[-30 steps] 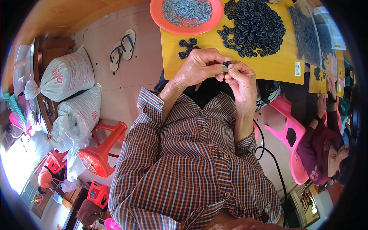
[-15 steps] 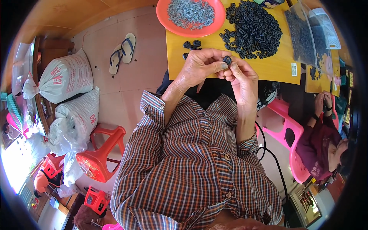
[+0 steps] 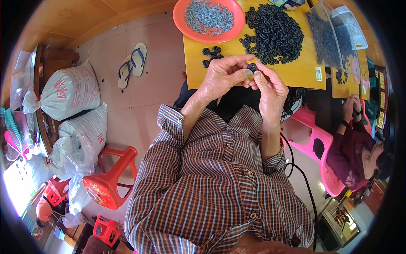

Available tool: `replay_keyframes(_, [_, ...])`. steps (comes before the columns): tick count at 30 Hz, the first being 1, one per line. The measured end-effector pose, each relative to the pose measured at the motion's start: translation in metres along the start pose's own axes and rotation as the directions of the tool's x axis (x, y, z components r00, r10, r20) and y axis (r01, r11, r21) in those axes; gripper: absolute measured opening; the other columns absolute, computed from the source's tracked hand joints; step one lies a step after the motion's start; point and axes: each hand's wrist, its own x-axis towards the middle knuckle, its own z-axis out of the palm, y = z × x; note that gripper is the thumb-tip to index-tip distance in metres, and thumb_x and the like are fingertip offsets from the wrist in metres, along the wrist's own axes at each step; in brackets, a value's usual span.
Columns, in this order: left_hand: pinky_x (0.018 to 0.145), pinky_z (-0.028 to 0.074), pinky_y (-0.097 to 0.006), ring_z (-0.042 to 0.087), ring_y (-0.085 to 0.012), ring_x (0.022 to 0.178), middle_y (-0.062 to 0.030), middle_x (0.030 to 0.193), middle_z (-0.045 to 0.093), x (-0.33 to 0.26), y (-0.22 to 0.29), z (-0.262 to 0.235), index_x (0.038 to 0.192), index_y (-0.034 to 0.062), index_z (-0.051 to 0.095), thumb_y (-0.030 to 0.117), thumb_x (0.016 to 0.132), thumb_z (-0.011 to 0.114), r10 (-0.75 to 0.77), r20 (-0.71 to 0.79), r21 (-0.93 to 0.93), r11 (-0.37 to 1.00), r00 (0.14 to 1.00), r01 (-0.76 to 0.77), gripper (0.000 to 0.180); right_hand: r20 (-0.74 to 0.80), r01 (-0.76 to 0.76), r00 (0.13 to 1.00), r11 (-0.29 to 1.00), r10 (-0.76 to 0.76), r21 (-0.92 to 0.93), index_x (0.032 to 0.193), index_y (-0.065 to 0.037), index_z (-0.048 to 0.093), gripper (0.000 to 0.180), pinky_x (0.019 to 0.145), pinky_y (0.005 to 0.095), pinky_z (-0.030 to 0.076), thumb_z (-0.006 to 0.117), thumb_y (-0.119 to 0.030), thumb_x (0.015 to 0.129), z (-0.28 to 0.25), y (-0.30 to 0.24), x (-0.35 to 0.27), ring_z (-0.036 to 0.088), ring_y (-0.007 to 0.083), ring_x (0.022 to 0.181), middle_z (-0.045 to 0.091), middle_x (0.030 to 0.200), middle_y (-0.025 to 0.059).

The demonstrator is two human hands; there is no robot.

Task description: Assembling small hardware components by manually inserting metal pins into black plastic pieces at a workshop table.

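Note:
Over the near edge of the yellow table, a small black rounded piece with a hole (image 3: 252,67) is pinched between the fingertips of both my hands. My left hand (image 3: 228,78) grips it from the left with thumb and forefinger. On its right side, my right hand (image 3: 270,89) closes thumb and fingers on it. Several black pieces (image 3: 206,51) lie loose just beyond my left hand. Farther off, a red plate (image 3: 179,25) bears many small grey metal pins (image 3: 209,17). Beside it is a large heap of black two-holed pieces (image 3: 277,34).
A clear plastic bin (image 3: 323,40) of black pieces and a white basket (image 3: 353,27) stand at the right. A co-worker (image 3: 351,156) sits there by a pink chair (image 3: 313,122). White sacks (image 3: 69,91), a red stool (image 3: 112,173) and flip-flops (image 3: 137,59) are at the left.
The black piece has turned slightly between my fingertips, its hole now showing more toward me. Both hands stay almost in place, while the whole view has shifted a little.

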Motion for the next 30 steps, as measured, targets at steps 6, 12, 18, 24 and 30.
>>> replay_keyframes(6, [0.066,0.055,-0.022,0.063,-0.0103,0.073,-0.0045,0.087,0.059,0.000,-0.001,-0.003,0.120,-0.0020,0.060,-0.004,0.088,0.059,0.131,0.071,0.039,0.990,0.989,-0.134,0.032,-0.054,0.038,0.998,0.999,-0.038,-0.003,0.107,0.004,0.065,0.021,0.063,0.0195,0.047,0.064,0.000,0.087,0.002,-0.001,-0.006,0.058,0.0079,0.069,0.065,0.086,0.0050])
replay_keyframes(12, [0.069,0.055,-0.023,0.064,-0.0111,0.074,-0.0047,0.088,0.058,0.001,-0.005,-0.004,0.117,-0.0015,0.062,-0.004,0.087,0.061,0.186,0.125,0.148,0.968,0.975,-0.204,0.030,-0.056,0.037,0.998,0.999,-0.037,0.013,0.102,0.004,0.066,0.016,0.062,0.0198,0.046,0.064,-0.001,0.087,0.005,-0.010,-0.008,0.058,0.0080,0.068,0.064,0.083,0.0048])
replay_keyframes(18, [0.065,0.052,-0.023,0.061,-0.0097,0.072,-0.0042,0.085,0.061,0.000,-0.002,0.001,0.109,0.0000,0.066,-0.003,0.080,0.068,0.239,0.093,0.325,0.910,0.967,-0.256,0.029,-0.066,-0.056,0.996,0.998,0.054,-0.018,0.092,0.002,0.064,0.010,0.057,0.0178,0.041,0.064,-0.008,0.089,0.001,-0.013,-0.007,0.052,0.0054,0.062,0.060,0.074,0.0010])
replay_keyframes(24, [0.061,0.051,-0.023,0.061,-0.0104,0.068,-0.0054,0.081,0.061,-0.001,0.003,0.007,0.103,-0.0007,0.068,-0.003,0.077,0.070,0.318,0.096,0.459,0.826,0.943,-0.326,0.026,-0.083,-0.079,0.994,0.996,0.075,-0.046,0.088,0.000,0.061,0.012,0.054,0.0174,0.038,0.062,-0.012,0.091,0.004,-0.012,-0.008,0.048,0.0042,0.059,0.056,0.070,-0.0007])
replay_keyframes(30, [0.058,0.052,-0.022,0.061,-0.0101,0.064,-0.0061,0.078,0.061,-0.001,-0.011,0.011,0.100,-0.0016,0.068,-0.004,0.077,0.070,0.344,0.009,0.413,0.854,0.939,-0.317,0.024,-0.215,-0.085,0.971,0.990,0.108,0.113,0.087,-0.001,0.060,0.013,0.052,0.0173,0.037,0.061,-0.013,0.091,0.018,-0.005,-0.012,0.045,0.0032,0.057,0.055,0.069,-0.0016])
